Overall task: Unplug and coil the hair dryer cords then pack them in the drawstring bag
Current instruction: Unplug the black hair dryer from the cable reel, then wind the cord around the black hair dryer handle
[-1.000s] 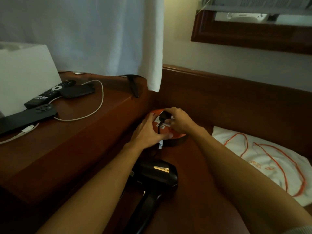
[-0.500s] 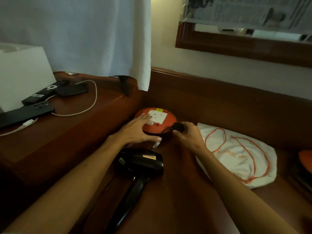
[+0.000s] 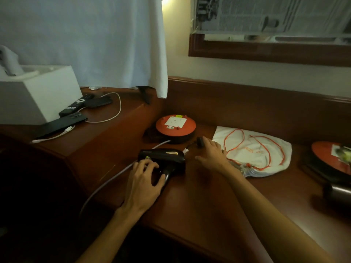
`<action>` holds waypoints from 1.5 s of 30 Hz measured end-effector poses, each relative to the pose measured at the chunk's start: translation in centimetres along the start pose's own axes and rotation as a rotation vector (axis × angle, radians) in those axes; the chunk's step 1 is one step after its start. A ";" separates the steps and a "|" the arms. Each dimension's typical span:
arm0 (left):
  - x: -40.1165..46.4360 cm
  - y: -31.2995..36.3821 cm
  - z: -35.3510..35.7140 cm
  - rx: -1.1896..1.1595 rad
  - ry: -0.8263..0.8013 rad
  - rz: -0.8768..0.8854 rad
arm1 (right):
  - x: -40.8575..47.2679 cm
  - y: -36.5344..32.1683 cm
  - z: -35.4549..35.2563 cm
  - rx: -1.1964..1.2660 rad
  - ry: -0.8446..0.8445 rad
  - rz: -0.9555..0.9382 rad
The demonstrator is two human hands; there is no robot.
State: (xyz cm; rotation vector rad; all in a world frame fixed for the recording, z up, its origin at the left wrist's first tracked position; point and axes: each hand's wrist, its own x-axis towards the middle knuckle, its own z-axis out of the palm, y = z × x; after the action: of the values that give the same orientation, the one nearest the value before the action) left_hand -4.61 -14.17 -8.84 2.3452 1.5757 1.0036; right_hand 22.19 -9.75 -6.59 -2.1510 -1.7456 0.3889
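Observation:
A black hair dryer (image 3: 163,157) lies on the brown wooden desk (image 3: 199,202). My left hand (image 3: 145,179) rests over its handle, fingers curled on it. My right hand (image 3: 210,154) holds the dryer's black plug (image 3: 199,141), pulled clear of the round orange socket reel (image 3: 175,125) behind it; a thin black cord runs from the plug back to the dryer. The white drawstring bag (image 3: 254,150) with orange cord lies flat just right of my right hand.
A second orange reel (image 3: 331,156) and a dark cylindrical object (image 3: 336,192) sit at the right edge. A grey cable (image 3: 114,177) leaves the first reel over the desk's front. On the raised shelf left are a white box (image 3: 38,92), remotes (image 3: 75,107) and a white cable.
My right hand pulled the plug out of the orange reel and drew it down to the right. My left hand left the reel and dropped onto the hair dryer's handle.

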 end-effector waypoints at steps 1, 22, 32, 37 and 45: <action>-0.6 0.2 -0.1 -0.003 -0.015 -0.040 | -1.4 -0.2 0.1 0.021 0.001 -0.011; -2.4 2.8 -1.0 -0.104 -0.013 0.029 | -16.8 1.8 3.9 0.367 0.102 -0.132; -0.9 11.7 -2.5 -0.923 -0.094 0.060 | -21.3 -4.5 -1.1 1.172 -0.214 -0.125; -0.2 12.3 -1.7 -1.131 -0.333 0.050 | -20.7 -4.5 -2.1 1.187 -0.085 -0.175; 3.0 11.2 2.3 -1.293 -0.520 -0.270 | -17.9 0.0 -2.0 0.678 0.151 -0.082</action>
State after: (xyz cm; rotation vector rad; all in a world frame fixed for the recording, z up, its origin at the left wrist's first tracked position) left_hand 6.04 -15.97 -4.13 1.2640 0.6259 0.8275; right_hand 19.32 -27.42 -4.88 -1.5730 -1.3516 0.6635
